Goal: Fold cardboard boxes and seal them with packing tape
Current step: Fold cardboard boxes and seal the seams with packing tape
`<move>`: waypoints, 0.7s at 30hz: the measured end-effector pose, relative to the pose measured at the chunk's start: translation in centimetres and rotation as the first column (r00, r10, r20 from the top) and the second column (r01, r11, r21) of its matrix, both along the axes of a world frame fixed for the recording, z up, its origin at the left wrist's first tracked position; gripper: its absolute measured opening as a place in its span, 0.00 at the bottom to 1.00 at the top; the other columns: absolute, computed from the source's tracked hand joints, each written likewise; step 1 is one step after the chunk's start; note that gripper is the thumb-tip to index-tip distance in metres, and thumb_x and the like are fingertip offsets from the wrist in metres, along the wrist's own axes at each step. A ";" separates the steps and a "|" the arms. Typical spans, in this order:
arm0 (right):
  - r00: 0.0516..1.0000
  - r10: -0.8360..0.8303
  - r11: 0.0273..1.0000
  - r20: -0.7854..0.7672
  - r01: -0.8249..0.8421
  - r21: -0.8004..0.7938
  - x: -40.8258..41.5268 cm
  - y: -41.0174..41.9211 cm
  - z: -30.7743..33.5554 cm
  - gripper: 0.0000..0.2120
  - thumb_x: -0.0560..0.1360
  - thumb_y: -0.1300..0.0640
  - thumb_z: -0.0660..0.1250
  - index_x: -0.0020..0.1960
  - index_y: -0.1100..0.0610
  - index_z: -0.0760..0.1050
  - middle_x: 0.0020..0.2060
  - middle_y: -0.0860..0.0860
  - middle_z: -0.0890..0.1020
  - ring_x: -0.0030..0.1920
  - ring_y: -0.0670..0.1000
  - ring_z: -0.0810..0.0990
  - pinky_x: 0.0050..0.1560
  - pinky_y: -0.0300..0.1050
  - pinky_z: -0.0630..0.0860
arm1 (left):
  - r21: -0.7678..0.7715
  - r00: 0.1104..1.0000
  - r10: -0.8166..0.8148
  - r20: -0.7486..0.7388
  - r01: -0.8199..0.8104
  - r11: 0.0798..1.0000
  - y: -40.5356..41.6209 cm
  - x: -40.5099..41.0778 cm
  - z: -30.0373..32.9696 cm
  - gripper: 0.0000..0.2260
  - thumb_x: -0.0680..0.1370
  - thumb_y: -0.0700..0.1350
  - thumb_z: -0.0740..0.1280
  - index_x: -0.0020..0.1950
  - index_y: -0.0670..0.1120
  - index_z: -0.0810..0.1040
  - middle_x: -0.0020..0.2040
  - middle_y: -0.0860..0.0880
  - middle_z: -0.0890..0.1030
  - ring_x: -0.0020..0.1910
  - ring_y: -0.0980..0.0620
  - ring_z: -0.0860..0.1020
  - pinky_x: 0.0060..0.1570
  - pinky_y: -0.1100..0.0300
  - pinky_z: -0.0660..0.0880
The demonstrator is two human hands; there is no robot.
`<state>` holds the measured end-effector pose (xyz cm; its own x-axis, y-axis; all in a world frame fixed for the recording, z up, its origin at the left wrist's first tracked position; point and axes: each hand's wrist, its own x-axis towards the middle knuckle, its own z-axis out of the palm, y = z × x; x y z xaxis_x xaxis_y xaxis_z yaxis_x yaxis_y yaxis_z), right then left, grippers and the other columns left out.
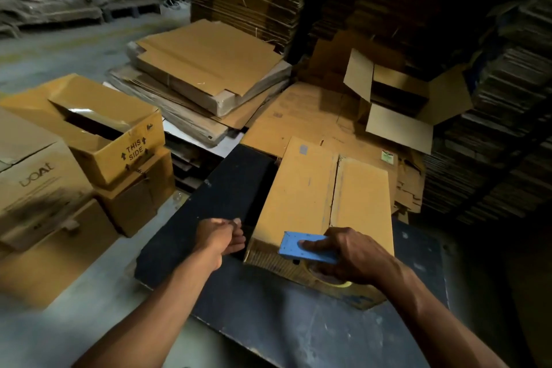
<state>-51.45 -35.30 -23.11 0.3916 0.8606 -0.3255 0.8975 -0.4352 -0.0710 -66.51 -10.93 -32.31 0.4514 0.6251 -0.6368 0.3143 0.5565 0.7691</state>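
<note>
Right hand (pixel 355 254) grips a blue tape dispenser (pixel 309 247) at the near end of the folded cardboard box (pixel 325 203), fingers curled over its top, with the yellowish tape roll (pixel 337 282) showing just under the palm. Left hand (pixel 222 237) sits just beside the box's near left corner, its fingers drawn together in a pinch; it looks to be holding the loose tape end, though the tape itself is too thin and blurred to make out. The box lies on the dark bench (pixel 268 323) with its two top flaps closed and the centre seam (pixel 334 188) running away from the person.

The main risk, as I judge it, is alignment. The dispenser sits left of the seam line, so a straight pull from here could lay tape on one flap only and leave the joint open. If the left hand lets the tape end go slack, the strip may curl and stick to itself or wrinkle on the cardboard. Nothing pins the box down, so a firm pull could drag it along the bench or tip it toward the near edge. The flaps show a slight gap at the seam; taping without pressing them flush could seal in that gap.

Opened boxes (pixel 110 131) and flat cardboard stacks (pixel 209 69) stand well apart and pose no obstacle.
</note>
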 end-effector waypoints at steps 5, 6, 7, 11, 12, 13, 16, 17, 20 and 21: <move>1.000 0.000 0.997 0.006 0.001 -0.078 0.0 1.2 -1.2 0.26 0.80 0.38 0.65 0.77 0.32 0.65 0.56 0.50 0.75 0.55 0.54 0.78 0.45 0.46 0.69 | -0.084 1.000 -0.005 -0.024 0.003 0.996 0.0 0.2 -2.9 0.05 0.81 0.39 0.71 0.52 0.38 0.83 0.43 0.41 0.85 0.40 0.46 0.83 0.44 0.50 0.84; 1.000 0.001 0.997 0.004 -0.001 -0.080 -0.2 1.3 -1.6 0.26 0.80 0.39 0.65 0.77 0.33 0.65 0.57 0.50 0.76 0.56 0.55 0.78 0.46 0.45 0.68 | -0.071 1.000 0.003 -0.025 -0.004 0.997 0.0 0.4 -3.3 0.05 0.81 0.40 0.71 0.52 0.38 0.83 0.43 0.41 0.85 0.41 0.46 0.83 0.45 0.51 0.84; 1.000 0.000 0.997 0.003 0.000 -0.080 -0.3 1.5 -1.9 0.26 0.80 0.39 0.65 0.77 0.33 0.65 0.58 0.51 0.76 0.56 0.55 0.79 0.46 0.46 0.69 | -0.057 1.000 0.012 -0.024 -0.013 0.998 0.0 0.6 -3.5 0.06 0.82 0.40 0.70 0.51 0.38 0.83 0.43 0.41 0.85 0.40 0.46 0.83 0.45 0.50 0.84; 1.000 -0.013 0.999 0.005 0.013 -0.038 -0.5 1.6 -2.2 0.26 0.80 0.37 0.64 0.76 0.32 0.65 0.55 0.50 0.76 0.55 0.55 0.79 0.47 0.48 0.72 | 0.007 0.999 0.049 -0.007 -0.049 0.999 0.1 0.8 -4.3 0.05 0.82 0.41 0.70 0.51 0.40 0.83 0.43 0.42 0.85 0.43 0.46 0.84 0.49 0.49 0.84; 1.000 -0.011 1.000 0.009 0.011 -0.022 -0.4 1.5 -2.1 0.26 0.80 0.37 0.65 0.76 0.32 0.66 0.54 0.50 0.76 0.53 0.55 0.79 0.46 0.48 0.73 | 0.015 0.999 0.054 -0.001 -0.054 0.998 0.1 0.8 -4.6 0.05 0.82 0.41 0.70 0.51 0.40 0.83 0.44 0.42 0.85 0.44 0.45 0.84 0.50 0.49 0.84; 1.000 -0.009 1.000 0.016 0.009 -0.007 -0.3 1.5 -2.0 0.26 0.79 0.37 0.65 0.76 0.32 0.66 0.53 0.49 0.75 0.52 0.55 0.79 0.46 0.47 0.73 | 0.017 0.998 0.063 0.006 -0.063 0.998 0.2 0.8 -4.7 0.04 0.82 0.41 0.70 0.50 0.40 0.82 0.44 0.42 0.85 0.45 0.45 0.84 0.50 0.49 0.84; 0.999 0.000 1.000 0.033 0.000 -0.006 0.0 2.1 -1.8 0.25 0.79 0.38 0.65 0.76 0.33 0.67 0.54 0.50 0.76 0.53 0.55 0.79 0.46 0.47 0.74 | -0.007 0.995 0.093 0.041 -0.092 0.996 0.4 1.1 -5.1 0.04 0.82 0.40 0.70 0.48 0.41 0.81 0.44 0.41 0.84 0.44 0.45 0.83 0.47 0.51 0.83; 0.999 0.005 1.000 0.032 -0.004 -0.020 0.1 2.4 -2.0 0.25 0.80 0.38 0.66 0.76 0.34 0.67 0.55 0.51 0.76 0.54 0.55 0.79 0.46 0.47 0.73 | -0.011 0.995 0.086 0.042 -0.086 0.996 0.4 1.2 -5.2 0.04 0.82 0.40 0.70 0.48 0.41 0.81 0.44 0.41 0.84 0.43 0.45 0.83 0.45 0.51 0.83; 1.000 0.005 0.998 0.029 -0.003 -0.059 0.2 3.1 -2.6 0.25 0.80 0.39 0.66 0.76 0.34 0.67 0.59 0.51 0.76 0.57 0.55 0.80 0.46 0.44 0.69 | -0.011 0.999 0.026 0.022 -0.026 1.000 0.4 1.5 -5.7 0.07 0.82 0.40 0.70 0.44 0.40 0.79 0.42 0.41 0.83 0.39 0.46 0.82 0.42 0.52 0.82; 0.999 0.005 0.998 0.038 -0.003 -0.065 0.2 3.3 -2.7 0.25 0.80 0.39 0.65 0.76 0.33 0.67 0.60 0.50 0.77 0.58 0.55 0.80 0.46 0.45 0.69 | -0.014 1.000 -0.004 0.011 0.004 1.000 0.5 1.5 -6.0 0.08 0.82 0.39 0.70 0.44 0.40 0.79 0.41 0.41 0.83 0.38 0.46 0.81 0.42 0.53 0.82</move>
<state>-51.29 -32.05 -25.82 0.4014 0.8397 -0.3657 0.9008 -0.4342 -0.0084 -65.00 -10.48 -38.29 0.4607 0.6145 -0.6405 0.3085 0.5658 0.7647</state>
